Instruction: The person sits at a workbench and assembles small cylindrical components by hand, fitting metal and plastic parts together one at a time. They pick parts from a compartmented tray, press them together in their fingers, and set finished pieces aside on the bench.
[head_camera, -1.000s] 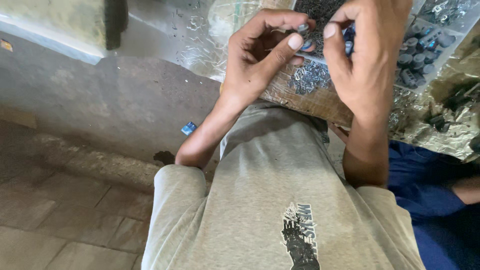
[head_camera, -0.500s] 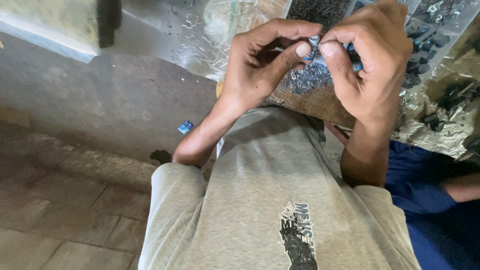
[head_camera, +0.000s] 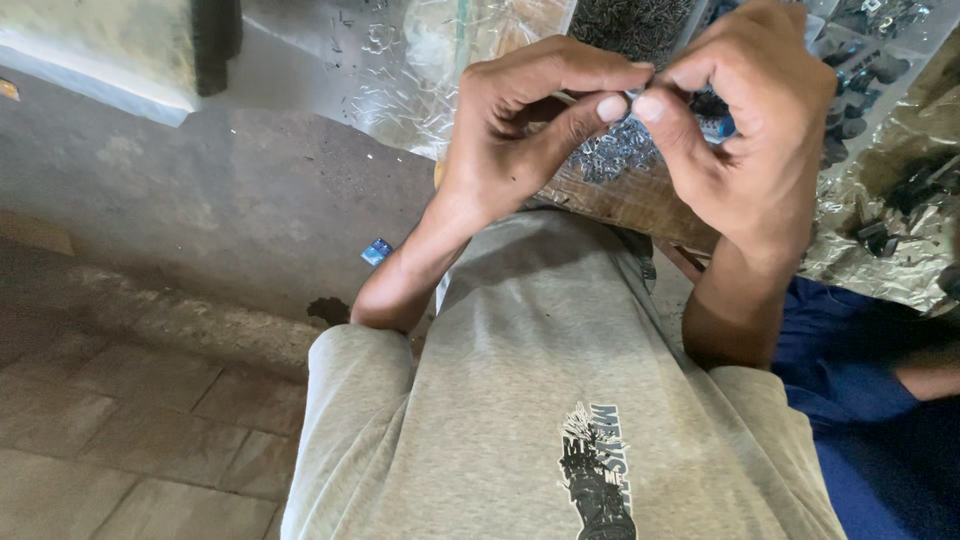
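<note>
Nearest the camera: the person's chest in a grey T-shirt (head_camera: 540, 400) with a dark print low on the front. Blue cloth (head_camera: 880, 420) sat beside it on the right, with a bit of someone else's arm at the right edge.

Both forearms ran up from the shirt to the hands, which met in front of the chest over the edge of a wooden board (head_camera: 620, 200).

Left hand (head_camera: 520, 130): fingers curled, thumb and forefinger pinched together at the tips. Right hand (head_camera: 750, 130): same posture, thumb tip pressed up against the left thumb tip. Between the four fingertips sat a small metal part (head_camera: 632, 92), mostly hidden, only a sliver showing. Both hands were closed on it in a fingertip pinch; the part's shape could not be told.

Just beyond the hands, on the board: a pile of small grey metal bits (head_camera: 610, 155). Further up, a heap of dark fine parts (head_camera: 630, 25) at the top edge. To the right, clear plastic sheeting (head_camera: 880, 240), crinkled, held dark blue-black cylindrical pieces (head_camera: 850, 90) in trays.

To the left, more clear plastic (head_camera: 420, 60) lay over the surface. Below it, a bare grey concrete ledge (head_camera: 200, 200) with a small blue scrap (head_camera: 377, 251) lying on it, well apart from the hands. Brick paving (head_camera: 120, 440) filled the lower left.
</note>
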